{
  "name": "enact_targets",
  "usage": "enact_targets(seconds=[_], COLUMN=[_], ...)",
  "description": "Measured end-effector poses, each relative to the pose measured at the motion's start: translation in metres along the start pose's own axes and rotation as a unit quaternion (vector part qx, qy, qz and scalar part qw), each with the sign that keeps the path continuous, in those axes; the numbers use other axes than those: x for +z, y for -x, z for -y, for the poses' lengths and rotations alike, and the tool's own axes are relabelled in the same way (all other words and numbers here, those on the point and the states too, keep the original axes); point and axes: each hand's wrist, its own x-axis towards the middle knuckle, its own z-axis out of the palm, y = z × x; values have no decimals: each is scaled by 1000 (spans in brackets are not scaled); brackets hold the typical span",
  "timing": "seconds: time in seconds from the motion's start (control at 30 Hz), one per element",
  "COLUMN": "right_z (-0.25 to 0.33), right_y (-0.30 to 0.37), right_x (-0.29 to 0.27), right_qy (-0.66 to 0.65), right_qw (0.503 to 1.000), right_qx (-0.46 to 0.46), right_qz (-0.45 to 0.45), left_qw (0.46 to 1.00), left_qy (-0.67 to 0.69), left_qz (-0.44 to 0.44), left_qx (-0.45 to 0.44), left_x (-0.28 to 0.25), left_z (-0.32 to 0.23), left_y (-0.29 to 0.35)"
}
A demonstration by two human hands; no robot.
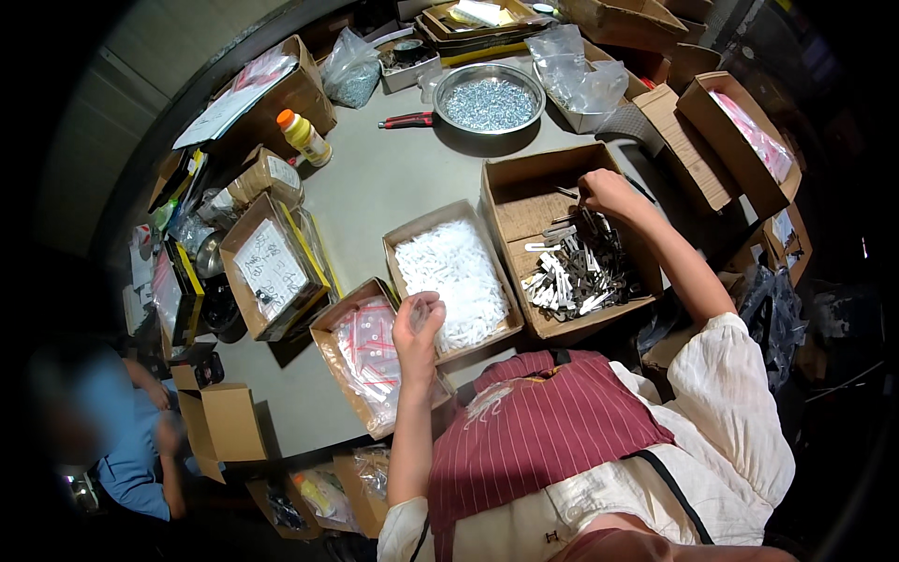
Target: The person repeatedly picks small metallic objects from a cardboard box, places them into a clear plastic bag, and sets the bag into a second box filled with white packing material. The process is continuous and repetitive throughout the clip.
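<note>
1. Left hand (419,321) raised over the near edge of the box of white parts (454,272), fingers pinched together on a small clear bag (417,314), held up, probably to keep its mouth free for filling.
2. Right hand (609,192) reaching into the right box (562,234), fingers closed on a metal piece at the far end of the heap of metal brackets (576,272); exact grip too small to tell.
3. Three open boxes set side by side within arm's reach: bags (370,347) at left, white parts in the middle, brackets at right, seemingly so either hand can pick without stretching.
4. Further off on the bench (375,187): a steel bowl of screws (489,98), red-handled pliers (407,120) just left of it, a yellow bottle (302,136) lying tilted at far left.
5. More cartons ringing the bench edge, several open.
6. Another person in blue (131,440) seated at the near left, well apart from the hands.
</note>
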Motion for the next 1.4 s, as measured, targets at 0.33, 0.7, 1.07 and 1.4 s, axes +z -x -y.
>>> enact_targets(seconds=[0.33,0.7,1.07,1.4], right_z=[38,28,21,23], right_y=[-5,-18,-18,-31], right_x=[24,21,28,28], right_qy=[-112,-4,94,85], right_qw=[991,986,966,957], right_qx=[60,-24,-175,-244], right_qz=[-40,-168,-163,-136], left_qw=[1000,999,999,999], left_qy=[5,36,30,2], left_qz=[-16,-29,-16,-18], left_qx=[10,23,16,45], left_x=[-3,-8,-3,5], left_z=[10,14,18,22], left_y=[-1,2,2,3])
